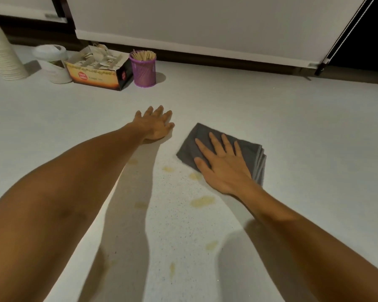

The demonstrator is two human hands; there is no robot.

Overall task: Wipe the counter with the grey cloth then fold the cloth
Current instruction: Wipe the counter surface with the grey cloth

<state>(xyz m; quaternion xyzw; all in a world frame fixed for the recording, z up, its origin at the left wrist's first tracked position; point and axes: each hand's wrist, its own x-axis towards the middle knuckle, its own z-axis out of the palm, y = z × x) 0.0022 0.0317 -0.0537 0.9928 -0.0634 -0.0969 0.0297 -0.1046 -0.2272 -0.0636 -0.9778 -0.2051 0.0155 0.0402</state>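
Observation:
A folded grey cloth [192, 147] lies flat on the white speckled counter [303, 131], right of centre. My right hand [223, 164] rests palm down on top of it, fingers spread and pressing it to the surface. My left hand [154, 124] lies flat on the bare counter just left of the cloth, fingers apart, holding nothing. Several yellowish stains [202, 201] mark the counter near the cloth's front edge and closer to me.
At the back left stand a purple mesh cup of wooden sticks [142, 69], an open cardboard box of sachets [98, 70], a white lidded container [52, 62] and a stack of paper cups [2, 53]. White cabinet doors [194, 25] rise behind the counter.

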